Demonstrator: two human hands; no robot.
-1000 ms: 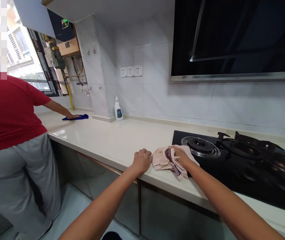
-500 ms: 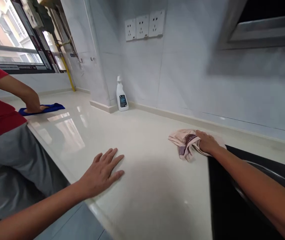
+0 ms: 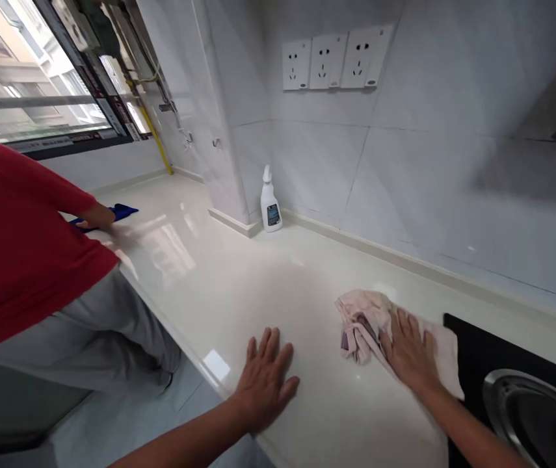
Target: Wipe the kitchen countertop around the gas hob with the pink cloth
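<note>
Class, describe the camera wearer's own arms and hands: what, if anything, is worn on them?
Both forearms are bare, with no sleeves in view. The left hand and right hand wear no gloves; no ring, watch or bracelet shows.

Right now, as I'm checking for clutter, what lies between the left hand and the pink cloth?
Only bare, glossy countertop separates the left hand from the pink cloth under the right hand, as the head view shows.
</note>
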